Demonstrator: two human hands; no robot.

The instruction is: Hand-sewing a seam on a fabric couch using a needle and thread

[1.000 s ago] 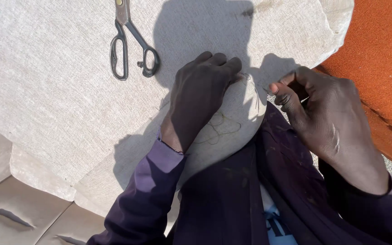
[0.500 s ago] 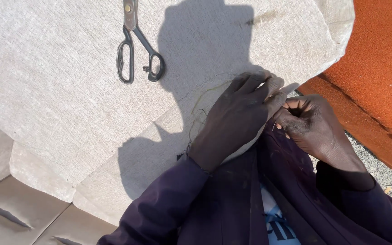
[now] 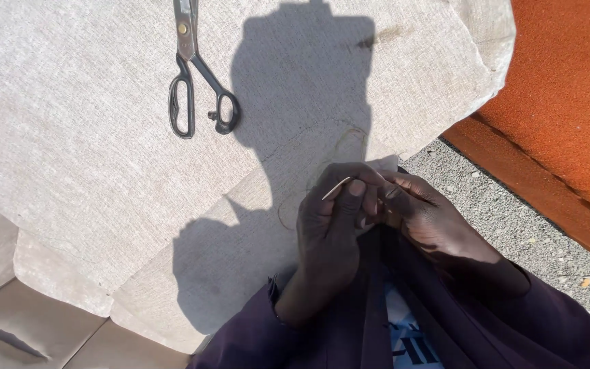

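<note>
My left hand (image 3: pixel 332 225) pinches a thin pale needle (image 3: pixel 336 188) between thumb and fingers, its tip pointing up and left. My right hand (image 3: pixel 421 215) meets it fingertip to fingertip, closed on the edge of the beige fabric cushion cover (image 3: pixel 90 137). A fine thread (image 3: pixel 295 205) curls loosely over the fabric just left of my hands. Both hands sit close to my body, above my dark purple sleeves.
Black-handled scissors (image 3: pixel 196 89) lie shut on the fabric at the upper left. An orange upholstered piece (image 3: pixel 568 102) fills the upper right. Grey gravel ground (image 3: pixel 507 219) shows between it and me. Tan leather cushions (image 3: pixel 29 328) lie at the lower left.
My left hand has pulled back from lying flat on the fabric to meet my right hand near my body. The needle now shows in my left fingers. The view has shifted slightly.
</note>
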